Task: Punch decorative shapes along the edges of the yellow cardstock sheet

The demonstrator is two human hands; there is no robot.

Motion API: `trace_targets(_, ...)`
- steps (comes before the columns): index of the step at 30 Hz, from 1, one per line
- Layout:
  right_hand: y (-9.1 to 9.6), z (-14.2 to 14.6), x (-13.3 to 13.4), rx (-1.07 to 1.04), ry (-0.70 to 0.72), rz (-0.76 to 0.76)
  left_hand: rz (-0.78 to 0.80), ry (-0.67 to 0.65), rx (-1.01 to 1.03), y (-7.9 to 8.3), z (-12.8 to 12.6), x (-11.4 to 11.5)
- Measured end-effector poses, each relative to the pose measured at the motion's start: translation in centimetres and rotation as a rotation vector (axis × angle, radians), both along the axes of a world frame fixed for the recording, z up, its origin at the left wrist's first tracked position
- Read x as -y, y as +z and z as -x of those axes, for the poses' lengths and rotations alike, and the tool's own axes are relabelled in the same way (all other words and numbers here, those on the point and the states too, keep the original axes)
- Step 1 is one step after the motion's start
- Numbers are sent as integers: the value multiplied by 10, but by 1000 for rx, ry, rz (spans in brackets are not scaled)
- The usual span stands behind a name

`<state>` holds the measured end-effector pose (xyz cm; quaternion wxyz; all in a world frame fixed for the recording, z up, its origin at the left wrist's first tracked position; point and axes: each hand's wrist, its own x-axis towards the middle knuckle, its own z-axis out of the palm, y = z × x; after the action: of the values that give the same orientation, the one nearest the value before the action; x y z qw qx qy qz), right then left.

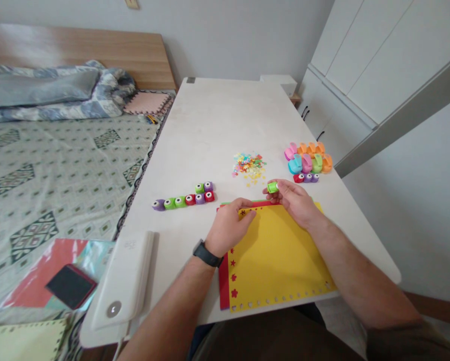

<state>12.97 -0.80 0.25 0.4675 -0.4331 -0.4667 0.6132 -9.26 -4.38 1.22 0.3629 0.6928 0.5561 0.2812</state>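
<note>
Yellow card [281, 255] lies on the white table [210, 115], on top of a red sheet [224, 283] that shows at its left side and along its upper edge. Along the left edge of the card there are small red flower shapes, and along the bottom edge runs a row of small punched shapes, so these two edges look done. On the right edge and the upper edge I can see no clear shapes, though the hands cover part of the upper edge, so these two seem not done yet. The right hand [294, 200] has a clenched grip on a green craft punch [272, 187], held in the fingers just above the upper edge of the card. The left hand [230, 225], with a black wristwatch [206, 253] on its wrist, rests on the card near the upper left corner, and its grip is released. A row of craft punches [183, 199] stands on the table left of the hands, and more punches [307, 160] in pink, orange and blue are grouped at the right of the frame. Between them lies a small pile of coloured paper cut-outs [248, 167]
</note>
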Motion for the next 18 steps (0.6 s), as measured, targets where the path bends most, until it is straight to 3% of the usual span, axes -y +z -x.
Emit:
trace_targets(10, 0, 1, -3, -32, -3, 47, 6, 8, -25, 3, 1, 0)
trace_targets(18, 0, 2, -8, 58, -24, 16, -12, 10, -15, 3, 0, 3)
